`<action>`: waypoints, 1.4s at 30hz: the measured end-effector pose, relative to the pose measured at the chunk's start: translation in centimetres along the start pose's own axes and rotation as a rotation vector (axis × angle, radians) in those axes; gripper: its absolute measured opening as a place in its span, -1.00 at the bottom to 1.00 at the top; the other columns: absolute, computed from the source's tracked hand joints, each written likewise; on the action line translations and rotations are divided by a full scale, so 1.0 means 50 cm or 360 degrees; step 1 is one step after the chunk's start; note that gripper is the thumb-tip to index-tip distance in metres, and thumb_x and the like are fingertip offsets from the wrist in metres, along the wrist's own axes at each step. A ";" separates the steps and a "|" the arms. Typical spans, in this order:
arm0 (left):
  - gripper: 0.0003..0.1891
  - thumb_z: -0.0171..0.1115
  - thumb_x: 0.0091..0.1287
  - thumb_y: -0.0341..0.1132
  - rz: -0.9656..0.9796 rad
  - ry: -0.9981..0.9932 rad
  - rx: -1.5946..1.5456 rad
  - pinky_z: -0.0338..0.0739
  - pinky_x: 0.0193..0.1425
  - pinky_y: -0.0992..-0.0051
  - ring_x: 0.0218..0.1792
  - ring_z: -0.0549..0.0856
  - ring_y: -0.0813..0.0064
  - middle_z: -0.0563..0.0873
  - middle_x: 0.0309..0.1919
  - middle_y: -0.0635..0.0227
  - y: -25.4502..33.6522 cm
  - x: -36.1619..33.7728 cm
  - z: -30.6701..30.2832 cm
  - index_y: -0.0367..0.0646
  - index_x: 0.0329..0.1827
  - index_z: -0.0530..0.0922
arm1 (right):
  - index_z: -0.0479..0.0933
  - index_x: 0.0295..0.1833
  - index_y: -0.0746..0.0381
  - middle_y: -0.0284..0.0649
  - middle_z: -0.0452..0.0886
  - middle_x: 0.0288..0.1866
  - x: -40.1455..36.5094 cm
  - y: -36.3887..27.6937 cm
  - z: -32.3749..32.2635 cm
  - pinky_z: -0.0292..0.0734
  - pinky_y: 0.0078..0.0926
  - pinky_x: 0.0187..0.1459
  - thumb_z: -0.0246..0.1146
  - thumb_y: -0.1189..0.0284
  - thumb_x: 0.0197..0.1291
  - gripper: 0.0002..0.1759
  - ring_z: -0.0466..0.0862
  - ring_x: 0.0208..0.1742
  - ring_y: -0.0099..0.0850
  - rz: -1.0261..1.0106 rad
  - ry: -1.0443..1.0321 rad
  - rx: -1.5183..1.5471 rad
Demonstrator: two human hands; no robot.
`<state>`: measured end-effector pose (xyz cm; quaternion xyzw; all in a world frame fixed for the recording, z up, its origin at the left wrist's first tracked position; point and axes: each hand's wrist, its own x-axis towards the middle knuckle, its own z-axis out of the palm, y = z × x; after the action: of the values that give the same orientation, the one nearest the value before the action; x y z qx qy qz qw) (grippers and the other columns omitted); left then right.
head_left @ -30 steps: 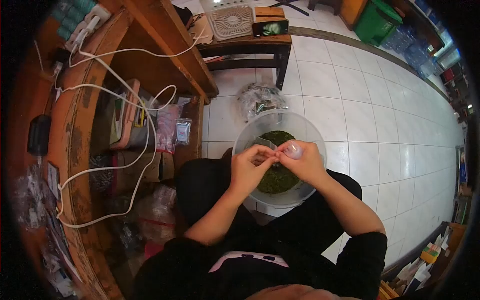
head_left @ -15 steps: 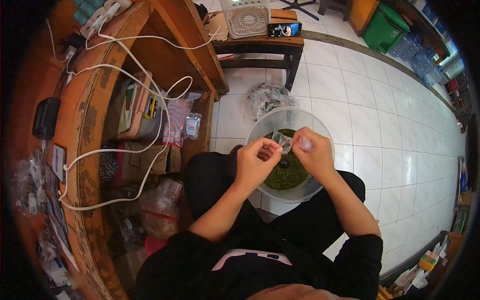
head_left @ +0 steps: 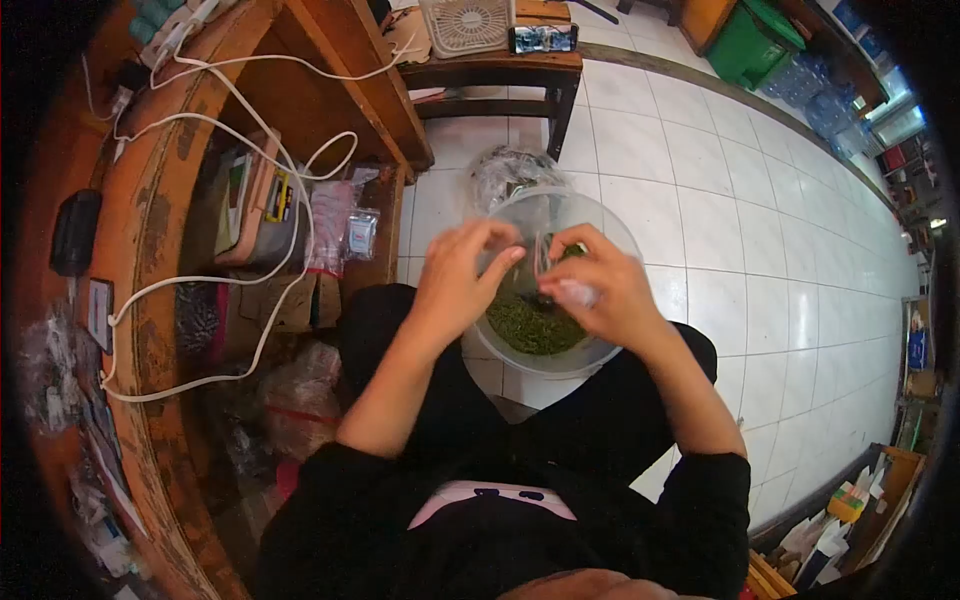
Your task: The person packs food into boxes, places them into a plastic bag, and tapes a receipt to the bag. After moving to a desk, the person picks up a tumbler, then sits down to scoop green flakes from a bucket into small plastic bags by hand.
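Observation:
Between my knees stands a round translucent plastic bucket [head_left: 605, 217], its bottom covered with shredded green plant material [head_left: 533, 330]. Over its right side my right hand [head_left: 612, 288] is closed, fingers pinching a small clear plastic bag [head_left: 542, 254]. A crumpled, whitish bundle of clear plastic [head_left: 577, 293] is tucked in the same hand. My left hand [head_left: 455, 280] hovers above the bucket's left side, thumb and index finger apart, apparently holding nothing. Its fingertips are slightly blurred and do not touch the bag.
Behind the bucket lies a clear plastic sack [head_left: 505, 172]. A wooden bench [head_left: 490, 72] beyond it bears a phone [head_left: 543, 39] and a white basket-like item [head_left: 468, 25]. Left is a worn wooden desk [head_left: 165, 260] with a looping white cable [head_left: 225, 290]. White floor tiles [head_left: 700, 230] extend right.
My left hand has come away from the bag, moving left with its fingers opening. My right hand keeps the bag and has turned slightly. The whole view has shifted a little.

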<state>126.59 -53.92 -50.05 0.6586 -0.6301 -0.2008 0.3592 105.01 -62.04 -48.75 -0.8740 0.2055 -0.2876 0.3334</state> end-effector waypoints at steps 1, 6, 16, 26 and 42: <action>-0.60 0.54 0.22 -0.25 0.0154 0.0081 0.0016 0.53 0.27 0.19 0.15 0.71 0.15 0.75 0.03 0.14 0.019 0.011 -0.014 -0.09 0.11 0.69 | 0.72 -0.15 0.15 -0.24 0.68 -0.05 0.007 -0.006 -0.011 0.67 -0.25 -0.06 0.43 0.45 0.20 -0.88 0.76 -0.11 -0.22 -0.0017 0.0028 -0.0046; -0.40 0.65 0.02 -0.18 0.0510 0.0070 0.0402 0.15 0.61 -0.19 0.36 0.55 0.17 0.70 0.16 0.31 0.050 0.057 -0.028 0.02 0.19 0.64 | 0.73 -0.05 0.15 -0.22 0.71 0.27 0.055 0.002 -0.038 0.68 -0.14 0.05 0.36 0.53 0.17 -0.78 0.76 0.04 -0.07 0.0158 -0.0278 -0.0484; -0.50 0.62 0.03 -0.24 0.0302 0.0001 0.0438 0.09 0.61 -0.29 0.22 0.69 0.19 0.81 -0.04 0.35 -0.046 0.071 0.002 0.11 0.10 0.71 | 0.74 0.06 0.19 -0.14 0.80 0.04 0.048 0.091 0.046 0.66 -0.38 0.05 0.29 0.54 0.23 -0.71 0.78 0.02 -0.40 0.0619 0.0148 0.0533; -0.74 0.55 0.22 -0.36 0.0273 0.0153 -0.0383 0.56 0.26 0.43 0.12 0.77 0.41 0.83 -0.05 0.26 -0.058 0.110 -0.072 -0.18 -0.07 0.71 | 0.55 0.46 0.08 -0.27 0.77 -0.19 0.021 0.270 0.260 0.56 -0.46 -0.36 0.24 0.03 0.45 -0.42 0.68 -0.40 -0.53 0.1559 -0.1154 0.0489; -0.76 0.59 0.20 -0.33 0.0304 0.0049 -0.0329 0.56 0.24 0.36 0.08 0.77 0.32 0.81 -0.06 0.18 -0.077 0.092 -0.070 -0.24 -0.31 0.65 | 0.82 -0.03 0.09 -0.21 0.84 0.02 -0.004 0.281 0.223 0.76 -0.24 -0.05 0.33 0.38 0.27 -0.77 0.83 0.06 -0.23 0.0997 -0.1476 -0.1410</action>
<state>132.31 -57.82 -49.65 0.5581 -0.6603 -0.2194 0.4521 109.67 -66.49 -65.48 -0.8594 0.3816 0.3337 0.0671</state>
